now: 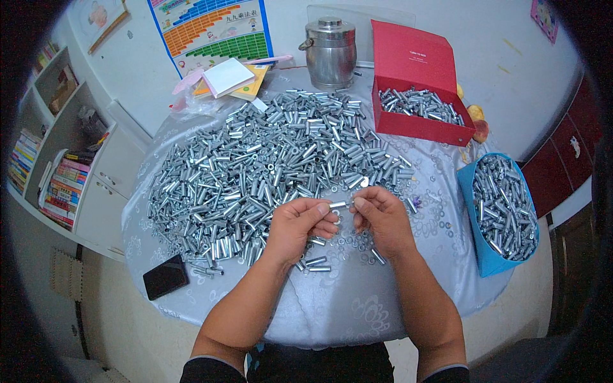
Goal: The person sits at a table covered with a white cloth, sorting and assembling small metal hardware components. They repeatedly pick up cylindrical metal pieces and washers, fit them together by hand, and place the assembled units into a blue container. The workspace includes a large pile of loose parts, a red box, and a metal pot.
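Between my hands, above the near edge of a big pile of metal parts (274,153), is a short shiny metal tube (338,205). My left hand (300,226) pinches its left end between thumb and fingers. At the tube's right end, my right hand (383,220) has its thumb and forefinger closed together; any small part between them is too small to make out. The pile is mostly silvery tubes, with bolt-like pieces among them. Small ring washers (361,241) lie scattered below and around my hands, and a few loose tubes (317,263) rest near my left wrist.
An open red box (421,131) of metal parts stands at the back right. A blue fabric bin (471,214), also filled with them, is at the right edge. A black phone (165,277) lies front left. Behind the pile are a metal pot (331,54) and notebooks (227,78).
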Demonstrator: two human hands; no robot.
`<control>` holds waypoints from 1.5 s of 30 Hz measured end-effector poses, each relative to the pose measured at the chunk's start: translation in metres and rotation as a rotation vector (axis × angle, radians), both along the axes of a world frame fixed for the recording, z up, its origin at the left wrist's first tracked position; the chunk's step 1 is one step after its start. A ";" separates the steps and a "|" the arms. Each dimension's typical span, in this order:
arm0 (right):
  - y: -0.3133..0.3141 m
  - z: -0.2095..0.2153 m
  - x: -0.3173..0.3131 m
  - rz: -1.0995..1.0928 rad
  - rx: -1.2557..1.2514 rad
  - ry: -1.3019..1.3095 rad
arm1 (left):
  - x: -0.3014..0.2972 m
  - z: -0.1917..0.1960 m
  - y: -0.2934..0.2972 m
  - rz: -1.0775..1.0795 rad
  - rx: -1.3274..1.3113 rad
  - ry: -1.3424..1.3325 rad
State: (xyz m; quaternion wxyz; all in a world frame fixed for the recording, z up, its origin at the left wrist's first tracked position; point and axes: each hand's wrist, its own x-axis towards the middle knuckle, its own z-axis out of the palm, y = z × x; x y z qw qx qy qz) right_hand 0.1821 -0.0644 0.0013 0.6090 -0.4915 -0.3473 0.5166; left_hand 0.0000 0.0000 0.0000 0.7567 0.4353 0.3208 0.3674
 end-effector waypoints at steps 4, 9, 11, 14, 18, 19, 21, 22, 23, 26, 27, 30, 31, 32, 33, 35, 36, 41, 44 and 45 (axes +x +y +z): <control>-0.002 0.006 -0.007 -0.042 0.019 -0.044 | -0.001 -0.003 0.001 -0.009 -0.028 -0.036; -0.003 0.010 -0.011 -0.026 0.056 -0.126 | -0.002 -0.002 0.002 -0.012 -0.054 -0.074; -0.004 0.012 -0.013 -0.030 0.049 -0.187 | 0.000 -0.001 0.001 -0.009 -0.070 -0.067; -0.003 0.006 -0.009 -0.035 0.050 -0.285 | -0.003 -0.003 0.003 -0.017 -0.044 -0.030; -0.005 0.009 -0.006 -0.039 0.091 -0.492 | -0.003 -0.002 0.004 0.002 -0.030 -0.059; -0.004 0.006 -0.005 -0.061 0.104 -0.576 | -0.003 -0.003 0.005 0.021 -0.044 -0.072; -0.003 0.000 -0.002 -0.063 0.110 -0.848 | -0.005 -0.002 0.007 0.061 -0.072 -0.101; -0.003 -0.002 -0.001 -0.041 0.103 -1.035 | -0.005 -0.002 0.007 0.072 -0.071 -0.104; -0.002 -0.003 0.000 -0.018 0.096 -1.222 | -0.006 -0.003 0.007 0.083 -0.069 -0.107; 0.001 -0.003 -0.003 0.092 0.062 -1.294 | -0.005 -0.002 0.007 0.097 -0.067 -0.113; 0.002 -0.003 -0.005 0.092 0.052 -1.302 | -0.005 -0.001 0.007 0.097 -0.067 -0.114; 0.005 0.000 -0.007 0.099 0.017 -1.313 | -0.004 0.000 0.007 0.105 -0.069 -0.091; 0.005 0.001 -0.008 0.106 0.001 -1.311 | -0.003 0.000 0.007 0.108 -0.069 -0.081; 0.006 0.002 -0.008 0.113 -0.014 -1.308 | -0.003 0.000 0.007 0.106 -0.070 -0.087; 0.007 0.002 -0.009 0.114 -0.014 -1.307 | -0.003 0.000 0.006 0.105 -0.072 -0.091; 0.008 0.001 -0.010 0.114 -0.013 -1.305 | -0.004 0.000 0.007 0.103 -0.063 -0.099; 0.007 -0.003 -0.010 0.101 0.026 -1.320 | -0.004 -0.002 0.007 0.100 -0.057 -0.104; 0.006 -0.001 -0.010 0.134 0.040 -1.316 | -0.003 -0.002 0.006 0.105 -0.052 -0.090; 0.007 -0.004 -0.007 0.133 0.065 -1.313 | -0.001 -0.001 0.006 0.107 -0.056 -0.084; 0.007 -0.003 -0.006 0.101 0.056 -1.188 | -0.002 -0.002 0.006 0.107 -0.057 -0.084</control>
